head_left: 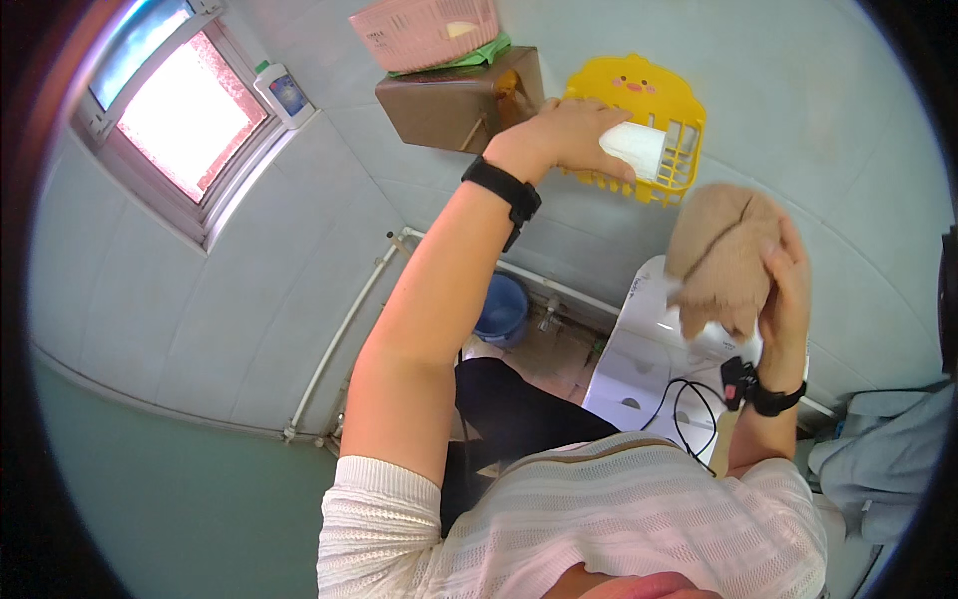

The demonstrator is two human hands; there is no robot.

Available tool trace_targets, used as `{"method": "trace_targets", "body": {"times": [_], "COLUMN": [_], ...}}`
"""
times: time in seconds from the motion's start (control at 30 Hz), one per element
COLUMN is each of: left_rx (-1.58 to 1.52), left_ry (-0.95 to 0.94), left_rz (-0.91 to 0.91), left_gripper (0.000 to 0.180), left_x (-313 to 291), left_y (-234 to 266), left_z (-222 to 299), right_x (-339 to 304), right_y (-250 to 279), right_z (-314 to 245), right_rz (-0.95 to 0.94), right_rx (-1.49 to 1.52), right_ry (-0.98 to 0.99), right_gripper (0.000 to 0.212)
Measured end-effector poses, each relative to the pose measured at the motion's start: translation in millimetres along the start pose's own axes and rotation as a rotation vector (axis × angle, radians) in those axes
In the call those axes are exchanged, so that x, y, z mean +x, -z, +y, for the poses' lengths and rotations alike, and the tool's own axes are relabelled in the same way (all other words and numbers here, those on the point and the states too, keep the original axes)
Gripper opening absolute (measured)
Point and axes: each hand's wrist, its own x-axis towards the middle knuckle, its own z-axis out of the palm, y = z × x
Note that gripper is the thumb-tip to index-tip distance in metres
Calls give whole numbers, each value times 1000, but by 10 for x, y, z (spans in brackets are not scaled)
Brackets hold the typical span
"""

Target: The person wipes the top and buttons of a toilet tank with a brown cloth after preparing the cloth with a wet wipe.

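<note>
My left hand (pixel 577 137) reaches up to a yellow wall basket (pixel 634 85) with a cartoon face on its back plate. Its thumb and fingers close around the left end of a smooth white object (pixel 644 150) in the basket; what kind it is I cannot make out. Lower and to the right, my right hand (pixel 788 270) grips a bunched beige cloth (pixel 720 255) with a dark fold across it. The cloth hangs in front of the wall, apart from the basket, and covers part of that hand's fingers.
Left of the basket, a brown box (pixel 434 108) on the wall carries a pink basket (pixel 399 35). A white bottle (pixel 284 97) stands on the window sill. Below are a blue bucket (pixel 502 311), white pipes (pixel 559 290) and a white drawer unit (pixel 631 364); grey fabric (pixel 888 439) hangs right.
</note>
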Motion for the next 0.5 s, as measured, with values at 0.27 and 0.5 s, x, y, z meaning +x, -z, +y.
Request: {"method": "trace_targets", "body": {"times": [0.27, 0.5], "left_rx": [-246, -881], "left_ry": [26, 319], "left_rz": [-36, 939], "left_gripper": [75, 53], "left_x": [-43, -487], "left_y": [98, 131], "left_z": [-46, 114], "right_x": [1039, 1708], "right_y": [-354, -957], "right_z": [-696, -483], "right_rz": [-215, -490], "right_rx": [-966, -1480], "right_ry": [690, 1295], "right_gripper": [40, 38]}}
